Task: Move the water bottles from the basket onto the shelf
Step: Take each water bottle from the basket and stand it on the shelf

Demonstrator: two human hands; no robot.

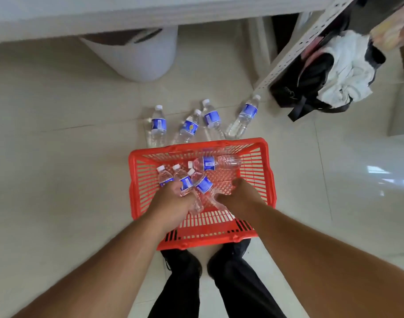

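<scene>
Home storage corner: tiled floor (58, 157), slotted-metal shelf (295, 44), heaped clothes (343, 65).

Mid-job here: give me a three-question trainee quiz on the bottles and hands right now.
1. True or false: four water bottles lie on the floor beyond the red basket.
2. How many bottles are inside the basket?
3. Which hand grips two bottles: A left hand, B right hand, C neither?

Key
1. True.
2. Four; one lone bottle lies untouched near the far wall.
3. A; the right hand holds one.
</scene>
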